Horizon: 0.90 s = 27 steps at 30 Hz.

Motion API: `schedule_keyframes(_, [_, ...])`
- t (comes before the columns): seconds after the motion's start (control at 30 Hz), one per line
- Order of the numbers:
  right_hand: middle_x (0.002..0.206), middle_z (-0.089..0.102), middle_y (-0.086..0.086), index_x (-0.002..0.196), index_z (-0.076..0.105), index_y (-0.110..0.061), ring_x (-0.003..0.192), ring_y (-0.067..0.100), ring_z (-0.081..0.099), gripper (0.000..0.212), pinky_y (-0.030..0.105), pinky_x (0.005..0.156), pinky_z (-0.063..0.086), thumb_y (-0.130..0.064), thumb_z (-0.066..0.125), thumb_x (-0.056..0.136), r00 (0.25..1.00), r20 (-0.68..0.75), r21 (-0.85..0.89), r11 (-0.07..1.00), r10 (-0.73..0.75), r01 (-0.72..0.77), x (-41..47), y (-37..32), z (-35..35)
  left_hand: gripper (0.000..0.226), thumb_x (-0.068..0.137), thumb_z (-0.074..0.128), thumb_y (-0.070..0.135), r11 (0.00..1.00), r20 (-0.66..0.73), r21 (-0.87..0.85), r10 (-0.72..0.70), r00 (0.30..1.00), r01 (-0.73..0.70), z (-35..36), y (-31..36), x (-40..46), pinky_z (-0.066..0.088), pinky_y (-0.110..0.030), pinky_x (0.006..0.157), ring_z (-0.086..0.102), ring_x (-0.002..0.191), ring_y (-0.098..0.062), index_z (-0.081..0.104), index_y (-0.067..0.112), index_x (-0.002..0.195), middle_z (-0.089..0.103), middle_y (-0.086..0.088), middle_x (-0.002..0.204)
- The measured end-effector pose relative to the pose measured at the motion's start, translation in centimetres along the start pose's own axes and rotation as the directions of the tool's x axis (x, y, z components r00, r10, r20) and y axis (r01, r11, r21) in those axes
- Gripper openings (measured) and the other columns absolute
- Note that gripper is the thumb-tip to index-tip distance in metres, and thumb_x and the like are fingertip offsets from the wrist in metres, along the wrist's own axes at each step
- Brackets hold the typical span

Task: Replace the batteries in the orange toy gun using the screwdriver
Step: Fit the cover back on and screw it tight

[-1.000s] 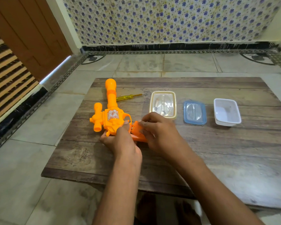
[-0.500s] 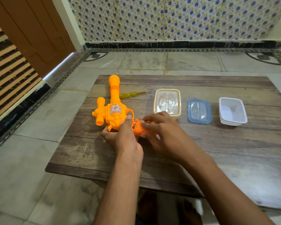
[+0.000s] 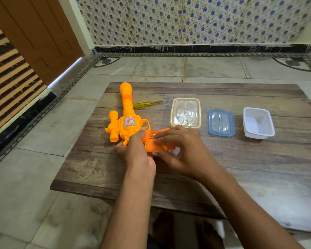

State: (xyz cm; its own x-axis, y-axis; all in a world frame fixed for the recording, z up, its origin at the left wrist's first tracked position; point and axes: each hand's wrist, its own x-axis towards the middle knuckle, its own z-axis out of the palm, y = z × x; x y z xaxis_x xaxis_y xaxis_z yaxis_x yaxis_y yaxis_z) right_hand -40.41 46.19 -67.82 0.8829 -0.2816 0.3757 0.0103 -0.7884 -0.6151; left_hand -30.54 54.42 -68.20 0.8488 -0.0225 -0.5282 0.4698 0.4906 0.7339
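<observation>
The orange toy gun [image 3: 127, 121] lies on the low wooden table [image 3: 241, 162], barrel pointing away from me. My left hand [image 3: 135, 151] grips its body by the trigger guard, thumb on top. My right hand [image 3: 183, 151] holds the handle [image 3: 156, 142], fingertips over the battery slot, where a bit of metal shows. The yellow screwdriver [image 3: 147, 104] lies beyond the gun, half hidden behind the barrel.
A cream-rimmed container with a clear lid [image 3: 185, 113] stands just beyond my right hand. A blue-rimmed lid [image 3: 221, 123] and an open white tub [image 3: 258, 123] sit to its right. Tiled floor surrounds the table, with a brown door at far left.
My right hand's fingers have shifted along the handle and now sit over the battery slot. The gun and left hand have stayed in place; my head has shifted a little.
</observation>
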Motion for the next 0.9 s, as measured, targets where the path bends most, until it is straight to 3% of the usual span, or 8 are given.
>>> schedule_keyframes(0.07, [0.112, 0.077, -0.009, 0.099, 0.082, -0.021, 0.096, 0.02, 0.067, 0.028, 0.051, 0.082, 0.052, -0.039, 0.074, 0.08, 1.0, -0.008, 0.0, 1.0, 0.006, -0.006, 0.0, -0.1, -0.1, 0.059, 0.075, 0.078, -0.006, 1.0, -0.003, 0.017, 0.0, 1.0, 0.0, -0.1, 0.0, 0.0, 0.062, -0.055, 0.082, 0.075, 0.099, -0.036, 0.059, 0.008, 0.128, 0.073, -0.017, 0.115])
schedule_keyframes(0.23, [0.108, 0.076, -0.016, 0.091, 0.081, -0.028, 0.099, 0.018, 0.065, 0.022, 0.049, 0.086, 0.033, -0.041, 0.071, 0.076, 0.999, -0.032, -0.197, 0.98, -0.018, 0.011, -0.1, -0.9, -0.2, 0.058, 0.075, 0.078, -0.006, 1.0, -0.003, 0.018, 0.011, 1.0, -0.011, 0.1, -0.1, 0.0, 0.063, -0.053, 0.081, 0.075, 0.099, -0.035, 0.059, 0.008, 0.128, 0.074, -0.016, 0.114])
schedule_keyframes(0.4, [0.103, 0.075, -0.016, 0.087, 0.079, -0.029, 0.096, 0.019, 0.063, 0.018, 0.053, 0.085, 0.034, -0.04, 0.069, 0.077, 1.0, -0.004, -0.292, 0.956, -0.021, 0.018, 0.0, -1.4, -0.4, 0.059, 0.075, 0.08, -0.007, 1.0, -0.005, 0.014, 0.01, 1.0, -0.01, 0.0, -0.2, 0.0, 0.062, -0.057, 0.08, 0.075, 0.097, -0.036, 0.057, 0.009, 0.127, 0.073, -0.017, 0.112])
schedule_keyframes(0.5, [0.107, 0.074, -0.014, 0.089, 0.08, -0.028, 0.098, 0.021, 0.062, 0.02, 0.052, 0.086, 0.033, -0.038, 0.065, 0.081, 1.0, 0.013, -0.344, 0.939, 0.015, -0.01, 0.2, -1.6, -0.1, 0.06, 0.076, 0.08, -0.006, 1.0, 0.014, -0.003, 0.007, 1.0, -0.007, 0.1, -0.2, 0.1, 0.064, -0.052, 0.072, 0.075, 0.097, -0.036, 0.056, 0.009, 0.129, 0.073, -0.018, 0.115])
schedule_keyframes(0.6, [0.109, 0.073, -0.009, 0.089, 0.08, -0.024, 0.101, 0.024, 0.062, 0.02, 0.05, 0.085, 0.032, -0.033, 0.063, 0.082, 0.999, -0.018, -0.34, 0.939, 0.041, -0.044, 0.4, -1.6, 0.1, 0.057, 0.078, 0.076, -0.008, 1.0, 0.044, -0.025, 0.005, 0.999, -0.004, 0.1, -0.1, 0.1, 0.061, -0.042, 0.058, 0.074, 0.099, -0.039, 0.057, 0.003, 0.13, 0.073, -0.021, 0.115])
schedule_keyframes(0.8, [0.121, 0.065, 0.007, 0.085, 0.08, -0.02, 0.113, 0.032, 0.061, 0.016, 0.047, 0.086, 0.033, -0.019, 0.07, 0.072, 0.985, -0.106, -0.273, 0.948, 0.139, -0.163, 0.6, -1.6, 1.0, 0.051, 0.082, 0.072, -0.01, 0.999, 0.051, -0.023, -0.021, 0.999, 0.022, 0.1, 0.3, -0.1, 0.062, -0.049, 0.059, 0.074, 0.098, -0.039, 0.058, 0.007, 0.128, 0.073, -0.019, 0.113])
schedule_keyframes(0.9, [0.123, 0.065, 0.01, 0.09, 0.082, -0.016, 0.111, 0.034, 0.064, 0.019, 0.051, 0.092, 0.047, -0.014, 0.07, 0.075, 0.974, -0.095, -0.149, 0.965, 0.205, -0.218, 0.8, -1.5, 1.2, 0.054, 0.083, 0.072, -0.009, 1.0, 0.064, -0.017, -0.011, 0.998, 0.012, 0.1, 0.3, 0.0, 0.061, -0.049, 0.057, 0.073, 0.1, -0.04, 0.057, 0.01, 0.131, 0.071, -0.019, 0.119])
